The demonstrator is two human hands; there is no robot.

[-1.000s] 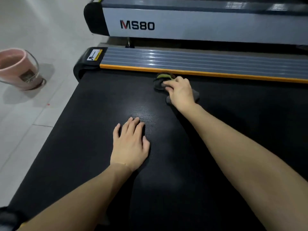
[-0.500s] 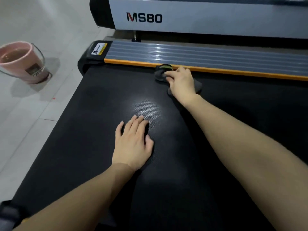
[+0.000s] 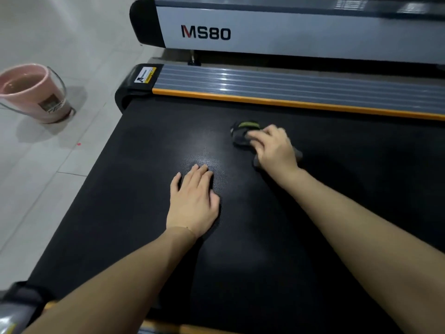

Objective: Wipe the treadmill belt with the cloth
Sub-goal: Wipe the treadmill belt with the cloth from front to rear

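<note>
Two bare hands rest on the black treadmill belt (image 3: pixel 313 237). The left hand (image 3: pixel 192 203) lies palm down near the middle of the belt, fingers (image 3: pixel 196 174) stretched out flat and close together, holding nothing — just pressed against the textured surface where a patch of light reflects. The right hand (image 3: pixel 274 150) is farther out, its fingers curled down onto a dark grey cloth (image 3: pixel 240 137) with a yellow-green edge, pinning it to the belt. Part of the cloth shows beyond the fingertips and another bit pokes out by the wrist. It sits on the belt a little short of the orange strip (image 3: pixel 289 102) that borders the grey ribbed side rail (image 3: pixel 289 85) — near it, not touching. Beyond the rail stands a second machine marked MS80 (image 3: pixel 206 33). On the pale tiled floor (image 3: pixel 48 177) to the left sits a pink bucket (image 3: pixel 31 92) with a wire handle, well apart from the belt.
</note>
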